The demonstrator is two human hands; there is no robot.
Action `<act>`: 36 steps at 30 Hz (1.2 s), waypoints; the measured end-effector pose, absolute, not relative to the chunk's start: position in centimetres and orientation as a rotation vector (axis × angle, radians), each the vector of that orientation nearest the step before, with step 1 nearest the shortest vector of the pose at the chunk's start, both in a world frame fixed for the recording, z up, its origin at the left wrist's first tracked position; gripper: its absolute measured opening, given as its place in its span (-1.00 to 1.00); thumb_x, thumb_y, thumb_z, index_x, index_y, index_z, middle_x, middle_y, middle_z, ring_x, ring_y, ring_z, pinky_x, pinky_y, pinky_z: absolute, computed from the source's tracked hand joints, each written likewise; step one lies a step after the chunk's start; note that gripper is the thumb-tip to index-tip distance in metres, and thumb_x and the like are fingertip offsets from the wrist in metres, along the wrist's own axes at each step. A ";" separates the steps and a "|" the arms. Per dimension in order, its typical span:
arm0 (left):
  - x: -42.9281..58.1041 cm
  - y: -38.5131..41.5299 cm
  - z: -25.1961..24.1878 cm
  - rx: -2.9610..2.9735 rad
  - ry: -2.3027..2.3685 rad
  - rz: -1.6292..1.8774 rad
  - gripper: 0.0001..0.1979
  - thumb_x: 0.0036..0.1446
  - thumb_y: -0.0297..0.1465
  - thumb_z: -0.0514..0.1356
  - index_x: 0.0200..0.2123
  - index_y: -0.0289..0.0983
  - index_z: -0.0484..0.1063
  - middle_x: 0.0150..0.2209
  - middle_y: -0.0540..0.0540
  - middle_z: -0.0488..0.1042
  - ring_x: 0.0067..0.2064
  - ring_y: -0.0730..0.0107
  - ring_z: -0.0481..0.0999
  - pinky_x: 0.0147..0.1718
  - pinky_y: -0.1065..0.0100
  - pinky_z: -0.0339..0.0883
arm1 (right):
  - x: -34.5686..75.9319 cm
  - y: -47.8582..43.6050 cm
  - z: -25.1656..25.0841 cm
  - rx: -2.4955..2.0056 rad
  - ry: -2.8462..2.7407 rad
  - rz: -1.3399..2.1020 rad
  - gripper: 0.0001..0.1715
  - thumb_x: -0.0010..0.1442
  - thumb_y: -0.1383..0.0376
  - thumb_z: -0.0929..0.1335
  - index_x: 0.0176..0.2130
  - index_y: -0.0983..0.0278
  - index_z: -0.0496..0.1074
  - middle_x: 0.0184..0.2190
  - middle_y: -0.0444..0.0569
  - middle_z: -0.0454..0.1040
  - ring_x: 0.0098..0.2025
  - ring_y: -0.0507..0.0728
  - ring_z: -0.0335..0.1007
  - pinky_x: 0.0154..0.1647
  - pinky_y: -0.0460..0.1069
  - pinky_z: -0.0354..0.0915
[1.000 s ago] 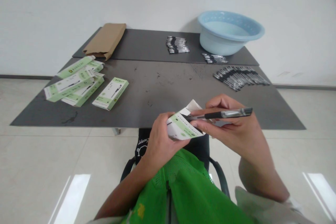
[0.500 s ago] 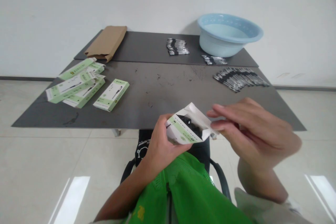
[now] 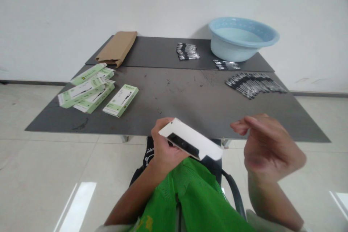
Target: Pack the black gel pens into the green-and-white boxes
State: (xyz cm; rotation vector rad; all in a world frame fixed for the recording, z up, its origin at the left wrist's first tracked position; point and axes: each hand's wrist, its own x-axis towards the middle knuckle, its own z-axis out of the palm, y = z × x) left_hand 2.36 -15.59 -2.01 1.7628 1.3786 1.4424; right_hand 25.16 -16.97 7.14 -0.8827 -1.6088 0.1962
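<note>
My left hand (image 3: 163,148) grips a small white pen box (image 3: 191,141) just in front of the table's near edge, its open side turned up and showing something dark inside. My right hand (image 3: 268,148) hovers to the right of the box, apart from it, fingers loosely curled and somewhat blurred, with nothing visible in it. A large pile of black-and-silver pens (image 3: 254,83) lies on the right side of the dark grey table (image 3: 185,98).
Several green-and-white pen boxes (image 3: 94,90) lie at the table's left. A brown paper bag (image 3: 116,49) is at the back left, two smaller pen bunches (image 3: 187,50) and a light blue basin (image 3: 241,38) at the back. A green mesh garment (image 3: 190,195) covers my lap.
The pen held in my right hand a second ago has gone into the box. My right hand has pulled away to the right, and my left hand has turned the box over.
</note>
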 end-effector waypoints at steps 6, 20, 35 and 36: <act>2.7 -15.5 -1.3 1.725 1.339 1.617 -0.09 -0.11 -0.15 0.67 0.19 -0.13 0.26 0.01 -0.10 0.49 -0.05 0.14 0.66 -0.05 0.10 0.65 | 22.4 -17.3 6.7 -0.926 -1.687 0.427 0.05 0.22 0.00 0.65 0.52 0.05 0.34 0.15 0.13 0.68 0.06 0.34 0.64 -0.08 0.20 0.57; 2.0 -18.3 1.8 1.650 0.976 1.191 -0.15 0.35 -0.11 0.42 0.50 -0.07 0.02 0.30 -0.36 0.53 0.22 -0.07 0.69 0.09 -0.02 0.73 | 22.1 -16.2 5.5 -1.082 -1.635 0.483 -0.46 0.38 0.26 0.52 0.31 0.09 0.57 -0.10 -0.06 0.74 -0.21 0.15 0.67 -0.16 0.03 0.60; 2.2 -19.6 2.0 1.904 1.077 1.716 -0.25 0.41 -0.30 0.36 0.48 0.06 0.04 0.14 -0.19 0.51 -0.05 0.14 0.77 -0.15 0.14 0.79 | 19.5 -18.1 3.0 -0.769 -1.637 0.421 -0.27 0.46 0.24 0.43 0.50 -0.06 0.29 -0.07 -0.01 0.68 -0.25 0.21 0.62 -0.28 0.09 0.57; 2.0 -19.6 2.0 1.923 1.054 1.717 -0.28 0.40 -0.30 0.36 0.46 0.04 0.08 0.13 -0.17 0.51 -0.07 0.17 0.76 -0.18 0.18 0.79 | 19.7 -18.2 3.2 -0.771 -1.658 0.409 -0.32 0.46 0.22 0.43 0.47 -0.06 0.32 -0.04 -0.01 0.69 -0.25 0.21 0.63 -0.30 0.09 0.57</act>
